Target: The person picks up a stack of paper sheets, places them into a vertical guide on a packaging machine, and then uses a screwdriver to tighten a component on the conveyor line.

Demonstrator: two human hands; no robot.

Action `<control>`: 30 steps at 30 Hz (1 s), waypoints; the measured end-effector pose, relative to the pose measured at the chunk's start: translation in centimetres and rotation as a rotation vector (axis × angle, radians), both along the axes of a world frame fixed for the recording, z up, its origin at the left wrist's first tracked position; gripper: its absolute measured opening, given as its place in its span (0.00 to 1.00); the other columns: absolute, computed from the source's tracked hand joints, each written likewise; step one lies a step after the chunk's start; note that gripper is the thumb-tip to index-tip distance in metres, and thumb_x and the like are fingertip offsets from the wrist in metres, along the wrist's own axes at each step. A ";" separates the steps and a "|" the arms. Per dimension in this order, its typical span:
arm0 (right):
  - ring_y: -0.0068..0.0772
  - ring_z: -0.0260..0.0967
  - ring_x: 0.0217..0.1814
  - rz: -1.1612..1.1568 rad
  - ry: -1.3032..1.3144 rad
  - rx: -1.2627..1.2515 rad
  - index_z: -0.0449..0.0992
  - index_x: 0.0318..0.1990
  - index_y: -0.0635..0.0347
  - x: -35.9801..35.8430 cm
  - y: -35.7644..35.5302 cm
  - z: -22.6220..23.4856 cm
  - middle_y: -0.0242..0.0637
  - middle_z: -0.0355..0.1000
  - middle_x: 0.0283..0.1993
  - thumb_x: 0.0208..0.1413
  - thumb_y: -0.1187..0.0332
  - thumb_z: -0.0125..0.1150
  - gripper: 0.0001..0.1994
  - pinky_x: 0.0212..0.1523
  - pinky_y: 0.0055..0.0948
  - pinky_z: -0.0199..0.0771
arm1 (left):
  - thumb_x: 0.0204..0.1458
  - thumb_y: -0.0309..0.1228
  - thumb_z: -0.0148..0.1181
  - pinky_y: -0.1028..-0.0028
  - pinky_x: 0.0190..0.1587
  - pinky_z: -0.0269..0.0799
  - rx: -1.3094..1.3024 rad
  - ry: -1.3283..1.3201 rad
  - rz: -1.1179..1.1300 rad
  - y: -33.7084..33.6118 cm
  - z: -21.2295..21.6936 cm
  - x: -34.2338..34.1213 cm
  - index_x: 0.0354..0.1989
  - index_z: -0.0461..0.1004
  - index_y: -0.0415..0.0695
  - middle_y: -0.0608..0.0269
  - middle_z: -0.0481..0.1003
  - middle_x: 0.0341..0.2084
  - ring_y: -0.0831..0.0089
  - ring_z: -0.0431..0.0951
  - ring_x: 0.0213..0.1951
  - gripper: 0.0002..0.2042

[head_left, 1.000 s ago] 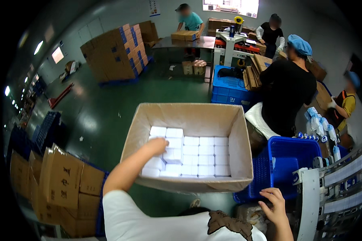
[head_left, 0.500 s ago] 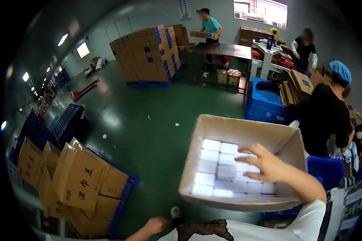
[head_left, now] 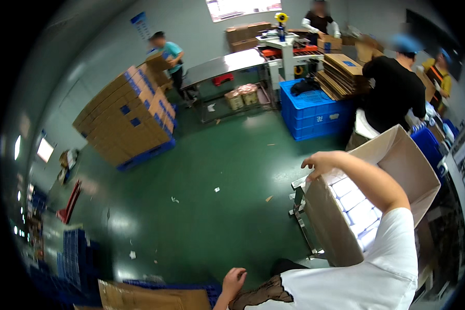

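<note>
A large open cardboard box (head_left: 336, 222) stands at my right, with several white rounded blocks (head_left: 360, 214) packed in rows inside. My right hand (head_left: 323, 164) is at the box's far left corner, its fingers curled over the rim. My right forearm reaches across the opening and hides part of the contents. Low in the middle, near my body, my left hand (head_left: 234, 279) hangs loosely closed, with nothing visible in it.
A metal stand (head_left: 305, 222) shows beside the box. A blue crate (head_left: 312, 111) carries flattened cartons (head_left: 343, 75). Coworkers stand at the right and far back. Stacked cartons (head_left: 126, 119) rest on a blue pallet at left. Cardboard (head_left: 150, 297) lies at the lower left.
My right hand has moved from above the white blocks to the box's rim. My view has turned, and the box now appears farther right and tilted. My left hand remains low.
</note>
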State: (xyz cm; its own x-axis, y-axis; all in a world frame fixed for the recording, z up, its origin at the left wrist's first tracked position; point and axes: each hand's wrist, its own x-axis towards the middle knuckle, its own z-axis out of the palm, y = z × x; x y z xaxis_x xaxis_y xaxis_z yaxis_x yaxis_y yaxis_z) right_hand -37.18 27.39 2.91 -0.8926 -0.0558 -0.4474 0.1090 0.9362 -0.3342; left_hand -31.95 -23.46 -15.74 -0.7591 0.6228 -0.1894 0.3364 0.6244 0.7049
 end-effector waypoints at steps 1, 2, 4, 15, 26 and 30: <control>0.46 0.68 0.48 -0.022 -0.042 -0.009 0.66 0.53 0.56 -1.5 0.3 0.8 0.45 0.70 0.45 0.40 0.47 0.63 0.33 0.48 0.36 0.66 | 0.47 0.30 0.57 0.68 0.37 0.70 -0.061 0.062 -0.070 -0.4 -1.1 -3.7 0.37 0.74 0.45 0.59 0.73 0.33 0.65 0.74 0.35 0.09; 0.46 0.68 0.48 -0.040 -0.083 -0.017 0.66 0.53 0.57 -3.3 0.5 1.6 0.46 0.70 0.45 0.40 0.47 0.63 0.34 0.48 0.36 0.66 | 0.47 0.30 0.56 0.68 0.37 0.70 -0.118 0.125 -0.137 -0.7 -2.2 -7.0 0.37 0.74 0.44 0.58 0.73 0.34 0.65 0.74 0.36 0.09; 0.47 0.68 0.47 -0.125 0.047 0.018 0.65 0.53 0.58 -7.1 3.3 0.5 0.47 0.70 0.45 0.42 0.50 0.63 0.32 0.46 0.36 0.67 | 0.47 0.33 0.58 0.68 0.39 0.70 -0.258 0.014 -0.124 -0.9 -3.7 -13.6 0.39 0.73 0.44 0.59 0.72 0.37 0.65 0.74 0.37 0.12; 0.49 0.67 0.47 -0.065 0.203 -0.152 0.65 0.53 0.56 -36.1 7.1 -13.0 0.47 0.70 0.47 0.43 0.52 0.62 0.30 0.47 0.40 0.66 | 0.43 0.38 0.59 0.65 0.43 0.69 -0.653 -0.383 0.188 -0.7 -15.3 -44.5 0.39 0.73 0.42 0.53 0.73 0.38 0.59 0.73 0.40 0.17; 0.38 0.70 0.43 -1.129 0.137 -0.253 0.67 0.51 0.58 -38.7 32.0 -28.0 0.45 0.72 0.42 0.42 0.54 0.64 0.29 0.43 0.32 0.69 | 0.40 0.42 0.60 0.62 0.44 0.69 -0.512 0.132 -0.186 26.3 -20.3 -89.7 0.39 0.72 0.40 0.46 0.74 0.37 0.53 0.73 0.42 0.21; 0.43 0.65 0.52 -1.741 0.075 -0.618 0.66 0.52 0.59 -36.9 41.3 -27.8 0.47 0.69 0.48 0.38 0.57 0.68 0.31 0.50 0.34 0.66 | 0.41 0.37 0.61 0.65 0.42 0.69 -0.382 0.184 -0.145 58.5 -12.3 -101.8 0.38 0.71 0.36 0.49 0.75 0.33 0.60 0.75 0.38 0.19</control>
